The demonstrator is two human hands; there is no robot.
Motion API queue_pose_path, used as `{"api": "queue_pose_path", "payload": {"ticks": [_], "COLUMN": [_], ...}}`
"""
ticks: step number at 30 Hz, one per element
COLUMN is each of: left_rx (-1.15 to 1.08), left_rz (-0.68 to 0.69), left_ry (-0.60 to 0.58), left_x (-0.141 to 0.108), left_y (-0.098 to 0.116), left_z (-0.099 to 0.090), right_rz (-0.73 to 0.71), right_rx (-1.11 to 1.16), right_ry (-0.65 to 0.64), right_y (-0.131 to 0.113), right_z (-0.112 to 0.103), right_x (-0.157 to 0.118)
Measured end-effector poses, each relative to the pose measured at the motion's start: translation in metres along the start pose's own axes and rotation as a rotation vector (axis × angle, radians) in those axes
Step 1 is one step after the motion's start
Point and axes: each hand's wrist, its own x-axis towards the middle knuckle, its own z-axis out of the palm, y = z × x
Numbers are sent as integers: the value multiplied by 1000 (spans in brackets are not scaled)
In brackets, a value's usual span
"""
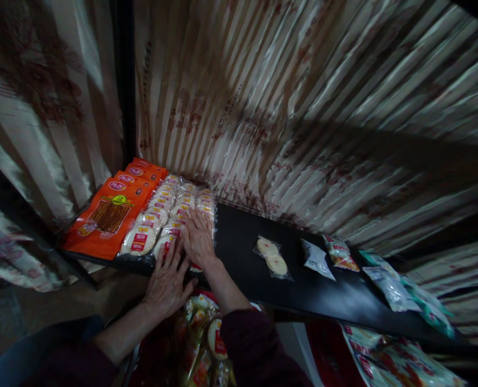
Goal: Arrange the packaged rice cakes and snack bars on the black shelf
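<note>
Cracker packets (157, 204): glossy clear plastic; orange pouches (137, 194): smooth plastic; shelf (236, 231): smooth, semi-gloss; curtain (230, 97): creased cloth.

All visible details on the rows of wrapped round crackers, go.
The wrapped crackers are pale discs in glossy clear film with red and yellow print. They overlap in three rows running back along the black shelf, right beside the orange bags. The left hand has its fingers at the front of the middle row; the right hand lies over the middle and right rows, partly hiding them.
</note>
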Motion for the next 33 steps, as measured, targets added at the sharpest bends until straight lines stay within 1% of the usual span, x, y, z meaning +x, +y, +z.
{"api": "queue_pose_path", "payload": {"ticks": [4, 7, 9, 12, 14, 16, 19, 23, 26, 30, 33], "left_rx": [26, 47, 52, 43, 39, 45, 58, 70, 62, 49, 47], "left_rz": [31, 42, 42, 28, 21, 31, 43, 43, 45, 65, 77], "left_ry": [6, 19, 21, 11, 2, -11, -25, -26, -16, 3, 5], "left_x": [1, 2, 2, 1, 0, -1, -2, -2, -2, -3, -3], "left_y": [-3, -5, -4, -2, 0, 1, 2, 1, 3, 7, 9], "left_z": [-1, -1, -2, -4, -4, -3, 0, 2, 2, 4, 5], "right_rz": [107, 197, 270, 341, 368, 383, 366, 360, 364, 348, 366], "right_rx": [6, -13, -27, -20, -5, 14, 25, 10, 29, 69, 90], "right_ry": [197, 289, 322, 281, 221, 161, 81, 17, 35, 124, 159], "right_y": [3, 9, 13, 16, 17, 16, 13, 10, 10, 13, 13], "right_z": [-5, -4, -1, 7, 12, 15, 14, 12, 11, 9, 6], "right_x": [-21, -48, -67, -87, -92, -91, -86, -83, -85, -89, -95]}}
